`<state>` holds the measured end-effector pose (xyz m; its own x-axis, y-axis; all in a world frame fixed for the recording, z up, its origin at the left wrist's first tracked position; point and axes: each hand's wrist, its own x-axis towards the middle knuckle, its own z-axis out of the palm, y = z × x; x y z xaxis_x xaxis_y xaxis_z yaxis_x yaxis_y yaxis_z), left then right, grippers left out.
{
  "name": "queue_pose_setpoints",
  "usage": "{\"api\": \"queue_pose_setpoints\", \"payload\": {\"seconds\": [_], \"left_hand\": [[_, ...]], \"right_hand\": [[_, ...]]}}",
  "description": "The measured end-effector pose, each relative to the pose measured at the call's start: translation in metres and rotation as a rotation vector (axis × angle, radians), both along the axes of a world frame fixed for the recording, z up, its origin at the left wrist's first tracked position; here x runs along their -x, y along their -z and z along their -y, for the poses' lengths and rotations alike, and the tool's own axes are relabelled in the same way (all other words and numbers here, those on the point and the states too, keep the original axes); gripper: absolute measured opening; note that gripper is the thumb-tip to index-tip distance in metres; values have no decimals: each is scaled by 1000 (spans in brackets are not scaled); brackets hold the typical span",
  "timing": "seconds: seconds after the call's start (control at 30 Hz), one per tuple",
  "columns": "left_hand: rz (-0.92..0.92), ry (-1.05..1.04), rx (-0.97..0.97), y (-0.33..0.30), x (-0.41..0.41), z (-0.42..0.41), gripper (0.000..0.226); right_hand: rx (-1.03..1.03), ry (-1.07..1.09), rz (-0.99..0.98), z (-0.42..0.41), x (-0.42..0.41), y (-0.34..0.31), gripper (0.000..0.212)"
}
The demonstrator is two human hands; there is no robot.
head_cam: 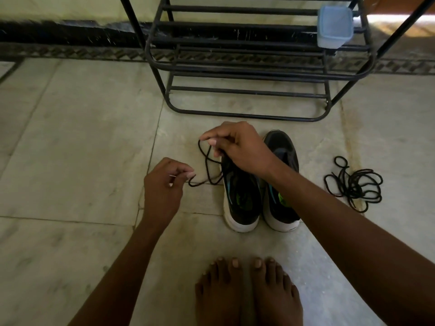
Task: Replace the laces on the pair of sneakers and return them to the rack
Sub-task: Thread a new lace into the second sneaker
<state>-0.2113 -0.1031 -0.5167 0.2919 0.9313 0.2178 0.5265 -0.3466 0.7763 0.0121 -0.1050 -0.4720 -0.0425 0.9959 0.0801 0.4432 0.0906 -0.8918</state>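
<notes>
Sneakers [261,184], no legible branding

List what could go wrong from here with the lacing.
1. The lace, pinched by the left hand and right hand, hangs in loose loops and may knot.
2. The tangled lace pile on the floor could snag when pulled.

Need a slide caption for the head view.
Both hands pinch a black lace at the left black sneaker.
</notes>
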Motion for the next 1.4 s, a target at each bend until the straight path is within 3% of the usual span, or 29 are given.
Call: {"api": "queue_pose_setpoints", "payload": {"seconds": [0.13, 0.27, 0.43, 0.77, 0.93, 1.4], "left_hand": [[132, -15, 30, -15, -9, 8, 9], [194, -67, 193, -23, -19, 12, 17], [226, -35, 219, -33, -29, 18, 33], [241, -75, 171, -34, -33, 21, 19], [259, -93, 204, -34, -32, 19, 17], [309, -75, 285, -38, -33, 18, 11]], "right_hand": [[12, -1, 10, 7, 5, 3, 22], [-2, -6, -78, 16, 7, 1, 7], [-40, -6, -4, 19, 4, 6, 8], [-51, -35, -12, 20, 1, 4, 12], [-37, -23, -94, 23, 3, 6, 8], [-69, -14, -98, 24, 3, 11, 9]]}}
